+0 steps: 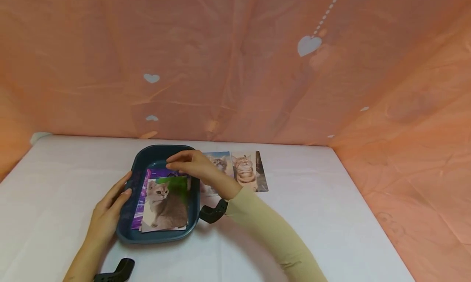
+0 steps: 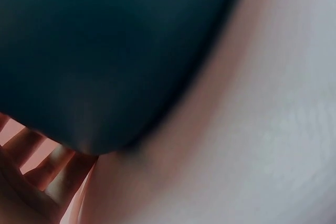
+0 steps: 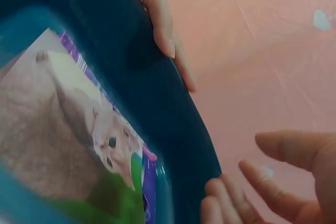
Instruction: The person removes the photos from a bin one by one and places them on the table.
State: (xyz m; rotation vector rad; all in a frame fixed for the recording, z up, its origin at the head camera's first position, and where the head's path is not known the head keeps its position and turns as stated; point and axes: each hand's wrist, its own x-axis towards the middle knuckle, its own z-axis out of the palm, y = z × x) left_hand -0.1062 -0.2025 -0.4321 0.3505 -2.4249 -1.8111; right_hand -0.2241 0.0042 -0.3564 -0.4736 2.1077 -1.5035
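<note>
A dark teal plastic tray [image 1: 158, 238] lies on the white-covered table with a small stack of pictures inside. On top is a kitten picture [image 1: 165, 206], over a purple-edged sheet [image 1: 137, 212]. At the tray's left rim my left hand [image 1: 106, 212] holds it, thumb and fingers at the edge; the left wrist view hides the fingertips behind the tray. My right hand [image 1: 196, 165] hovers over the far right part of the tray. In the right wrist view its fingers [image 3: 278, 192] are loosely spread beside the rim with nothing between them.
Right of the tray, partly behind my right forearm, lie more cat pictures [image 1: 244, 171] side by side or overlapping. Dark wrist mounts [image 1: 214, 211] stick out from both wrists. Orange cloth [image 1: 220, 69] with pale hearts stands behind the table and along its sides.
</note>
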